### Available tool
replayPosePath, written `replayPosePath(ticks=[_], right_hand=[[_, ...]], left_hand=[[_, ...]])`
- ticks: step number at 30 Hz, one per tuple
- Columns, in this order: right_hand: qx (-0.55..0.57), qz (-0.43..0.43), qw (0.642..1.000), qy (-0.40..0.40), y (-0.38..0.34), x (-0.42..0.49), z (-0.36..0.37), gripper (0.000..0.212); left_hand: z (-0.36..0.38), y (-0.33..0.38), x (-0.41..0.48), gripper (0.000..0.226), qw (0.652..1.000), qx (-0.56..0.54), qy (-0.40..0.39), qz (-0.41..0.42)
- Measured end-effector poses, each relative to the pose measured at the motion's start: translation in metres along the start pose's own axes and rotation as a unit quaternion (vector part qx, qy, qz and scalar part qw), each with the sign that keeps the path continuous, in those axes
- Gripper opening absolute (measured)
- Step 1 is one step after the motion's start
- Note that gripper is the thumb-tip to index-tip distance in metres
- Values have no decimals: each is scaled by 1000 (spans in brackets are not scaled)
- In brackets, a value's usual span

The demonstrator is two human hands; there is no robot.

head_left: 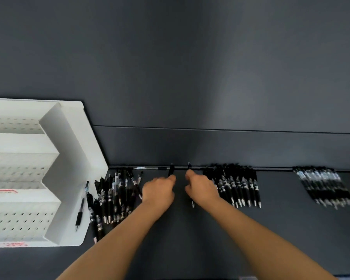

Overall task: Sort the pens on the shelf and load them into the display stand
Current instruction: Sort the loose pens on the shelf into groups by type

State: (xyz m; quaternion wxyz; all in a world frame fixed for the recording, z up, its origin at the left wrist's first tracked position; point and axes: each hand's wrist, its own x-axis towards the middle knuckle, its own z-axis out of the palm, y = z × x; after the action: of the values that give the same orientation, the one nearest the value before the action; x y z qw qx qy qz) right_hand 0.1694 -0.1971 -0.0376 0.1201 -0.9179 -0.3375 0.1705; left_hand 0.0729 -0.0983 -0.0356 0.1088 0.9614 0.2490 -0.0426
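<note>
A white stepped display stand (69,138) with rows of holes stands at the left on the dark shelf (210,239). Beside it lies a loose heap of black pens (111,195). In the middle, my left hand (159,191) grips a black pen (171,169) whose top sticks out past the fingers. My right hand (201,189) holds another black pen (189,166), its tip showing below the palm. A tidy row of black pens (235,185) lies just right of my right hand. A second aligned row (324,184) lies at the far right.
One single pen (81,207) lies on the stand's base plate. Another pen (150,168) lies along the foot of the dark back wall (210,77). The shelf's front part, under my forearms, is bare dark surface.
</note>
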Motion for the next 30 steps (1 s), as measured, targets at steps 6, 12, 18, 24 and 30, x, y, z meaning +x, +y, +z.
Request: replayPosePath(ticks=[6, 12, 18, 24, 30], right_hand=[[-16, 59, 995, 75, 59, 0, -31, 35], [-59, 76, 994, 59, 98, -3, -40, 34], [-58, 58, 995, 50, 117, -3, -41, 24], [-60, 23, 996, 58, 123, 0, -42, 25], [-48, -62, 995, 67, 94, 10, -38, 30]], left_hand=[[17, 58, 30, 16, 977, -213, -15, 22], [31, 104, 50, 16, 967, -251, -27, 34], [41, 129, 55, 35, 969, -241, -50, 14], [46, 124, 55, 24, 976, -200, -76, 30], [30, 84, 42, 29, 993, -110, -33, 41]])
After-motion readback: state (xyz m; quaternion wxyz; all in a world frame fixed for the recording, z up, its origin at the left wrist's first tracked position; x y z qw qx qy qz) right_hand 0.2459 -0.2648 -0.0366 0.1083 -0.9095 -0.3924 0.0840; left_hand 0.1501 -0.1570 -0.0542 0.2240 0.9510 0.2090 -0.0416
